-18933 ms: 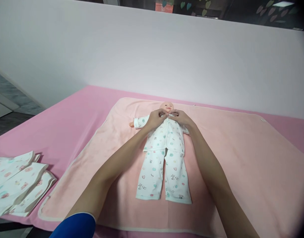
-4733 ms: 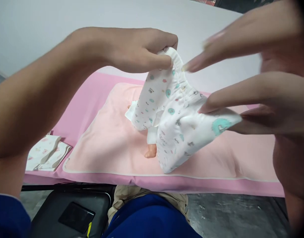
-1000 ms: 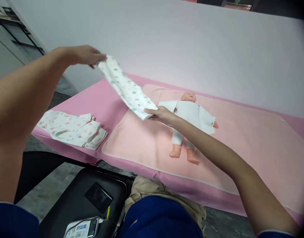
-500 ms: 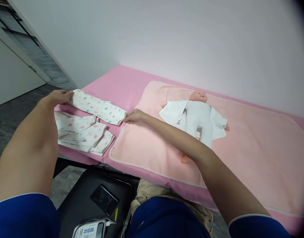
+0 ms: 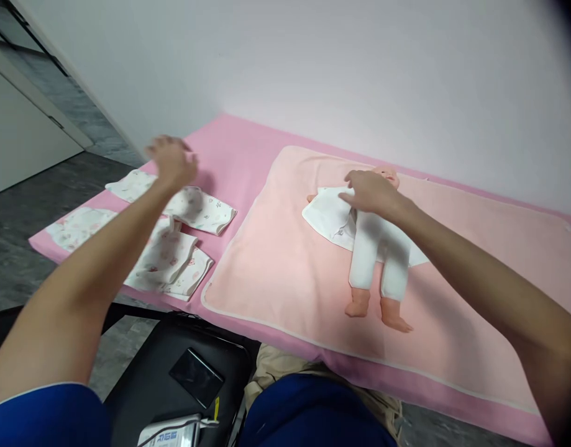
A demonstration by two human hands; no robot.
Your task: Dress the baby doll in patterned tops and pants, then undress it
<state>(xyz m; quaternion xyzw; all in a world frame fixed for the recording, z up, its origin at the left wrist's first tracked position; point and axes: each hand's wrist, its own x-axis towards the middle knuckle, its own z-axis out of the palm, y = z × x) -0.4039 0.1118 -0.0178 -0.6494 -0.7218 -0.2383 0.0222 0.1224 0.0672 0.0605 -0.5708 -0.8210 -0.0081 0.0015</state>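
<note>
My left hand [image 5: 171, 162], slightly blurred, is raised above the folded patterned baby garment [image 5: 204, 210] with its fingers apart and nothing in them. My right hand [image 5: 370, 191] reaches over the upper body of a baby doll [image 5: 388, 176], fingers stretched out and empty; whether it touches the doll I cannot tell. The doll lies on its back in white leggings [image 5: 365, 251], bare feet toward me. A white top [image 5: 329, 212] is spread on both sides of it, partly hidden by my right hand and arm. Nearer me lies another patterned baby garment [image 5: 166, 254], partly behind my left forearm.
A peach blanket [image 5: 266, 261] with a pale edge lies under the doll on the pink-covered table [image 5: 229, 146]. A white wall [image 5: 313, 68] stands behind. Below the front edge, a black chair seat [image 5: 140, 372] holds a phone [image 5: 196, 377] and a white packet [image 5: 171, 433].
Both hands have let go of the upper patterned garment, which now lies flat. My left hand has risen and moved right; my right hand has swung right to the doll.
</note>
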